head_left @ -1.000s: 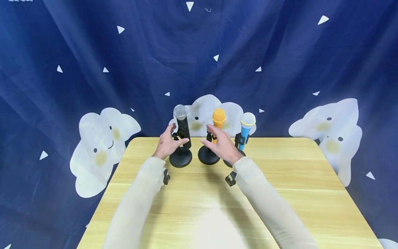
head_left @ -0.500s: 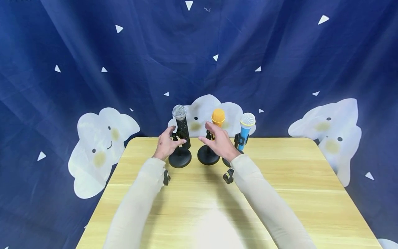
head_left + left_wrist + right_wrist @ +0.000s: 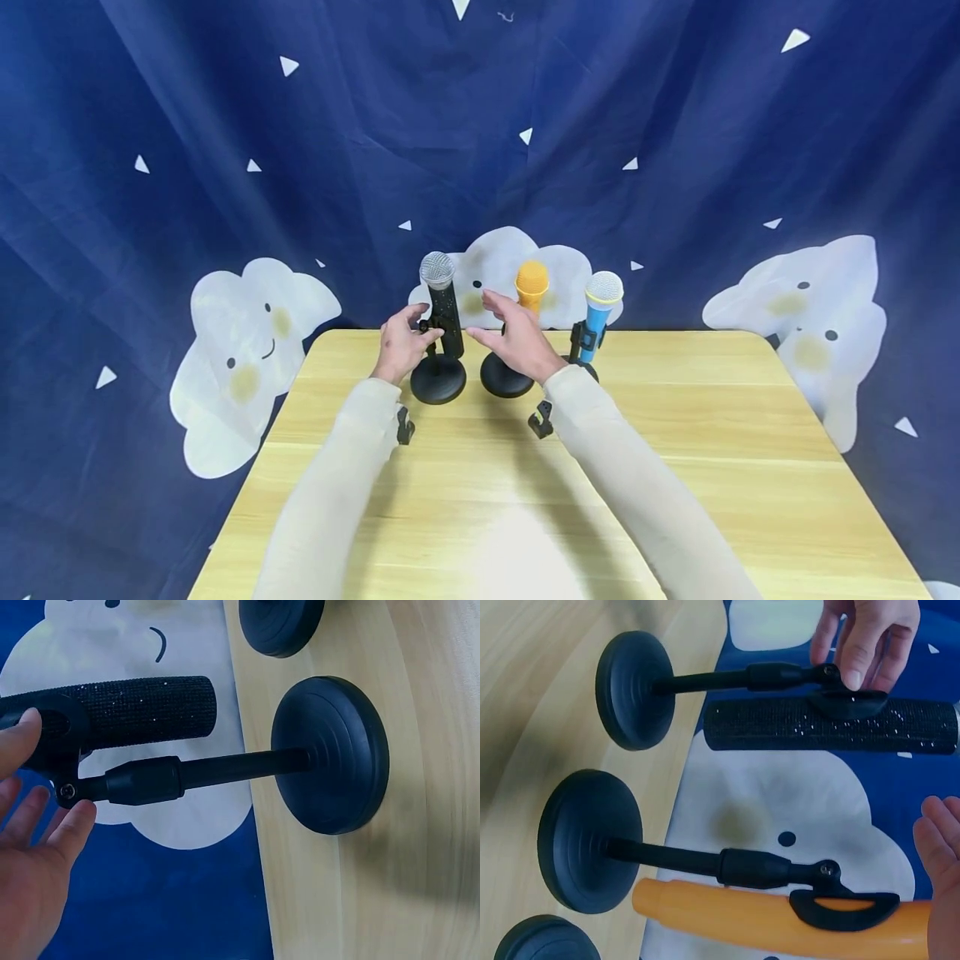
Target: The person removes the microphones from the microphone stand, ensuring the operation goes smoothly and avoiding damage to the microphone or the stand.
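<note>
A black, glittery microphone (image 3: 447,321) with a silver mesh head leans in the clip of a black round-based stand (image 3: 330,754). My left hand (image 3: 399,343) pinches that stand at its clip joint; in the left wrist view, the thumb (image 3: 22,739) lies against the clip. My right hand (image 3: 521,340) hovers in front of an orange microphone (image 3: 532,279), fingers apart and holding nothing. In the right wrist view, the orange microphone's stand (image 3: 754,868) shows in full, and part of my right hand (image 3: 945,859) appears at the right edge.
A blue microphone (image 3: 597,321) with a white head stands at the right on its own stand, its base partly behind my right wrist. All the stands are near the back edge of the wooden table (image 3: 712,400). A dark blue cloud-patterned curtain (image 3: 360,125) hangs behind.
My right hand has moved left, away from the blue microphone and toward the black one. The left thumb has drawn in toward the fingers at the stand's clip. The microphones stay in place.
</note>
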`<state>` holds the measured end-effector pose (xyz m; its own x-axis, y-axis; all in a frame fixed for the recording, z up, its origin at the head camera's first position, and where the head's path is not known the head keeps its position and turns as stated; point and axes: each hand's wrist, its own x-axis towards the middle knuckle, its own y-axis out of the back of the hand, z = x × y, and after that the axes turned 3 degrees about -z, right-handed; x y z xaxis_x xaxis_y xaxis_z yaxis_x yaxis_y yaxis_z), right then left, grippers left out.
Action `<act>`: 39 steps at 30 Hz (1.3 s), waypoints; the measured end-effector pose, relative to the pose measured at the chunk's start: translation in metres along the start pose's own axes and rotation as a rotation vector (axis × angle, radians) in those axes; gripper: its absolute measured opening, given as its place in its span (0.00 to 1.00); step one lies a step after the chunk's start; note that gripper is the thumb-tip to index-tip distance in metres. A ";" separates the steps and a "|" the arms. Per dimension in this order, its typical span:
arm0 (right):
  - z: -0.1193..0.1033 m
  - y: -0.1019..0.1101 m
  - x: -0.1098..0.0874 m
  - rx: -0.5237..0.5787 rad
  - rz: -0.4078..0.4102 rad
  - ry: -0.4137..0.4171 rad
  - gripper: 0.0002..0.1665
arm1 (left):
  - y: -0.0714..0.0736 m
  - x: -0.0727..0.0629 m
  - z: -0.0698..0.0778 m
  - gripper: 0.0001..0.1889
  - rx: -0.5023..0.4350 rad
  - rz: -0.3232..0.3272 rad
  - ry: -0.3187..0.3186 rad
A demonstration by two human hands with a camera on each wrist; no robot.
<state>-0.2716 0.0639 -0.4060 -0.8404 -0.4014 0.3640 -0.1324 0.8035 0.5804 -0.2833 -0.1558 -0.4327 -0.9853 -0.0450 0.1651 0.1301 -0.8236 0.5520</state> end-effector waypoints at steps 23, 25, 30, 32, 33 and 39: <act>-0.008 0.003 0.025 0.052 -0.055 -0.054 0.44 | -0.001 0.002 -0.006 0.15 -0.036 0.066 0.006; -0.007 0.001 0.027 0.062 -0.044 -0.055 0.43 | -0.003 0.002 -0.007 0.15 -0.052 0.067 0.023; -0.002 -0.003 0.032 0.075 -0.002 -0.073 0.42 | -0.008 0.003 -0.009 0.14 -0.070 0.067 0.033; -0.001 -0.006 0.034 0.074 0.006 -0.082 0.42 | -0.009 0.005 -0.011 0.13 -0.077 0.080 0.023; 0.000 -0.007 0.035 0.074 0.008 -0.085 0.42 | -0.010 0.005 -0.011 0.13 -0.083 0.087 0.016; 0.003 -0.013 0.041 0.054 0.013 -0.108 0.43 | -0.010 0.008 -0.015 0.10 -0.114 0.115 -0.004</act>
<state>-0.3062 0.0382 -0.4001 -0.8936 -0.3433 0.2890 -0.1464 0.8318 0.5354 -0.2943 -0.1559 -0.4492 -0.9641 -0.1407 0.2253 0.2284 -0.8722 0.4326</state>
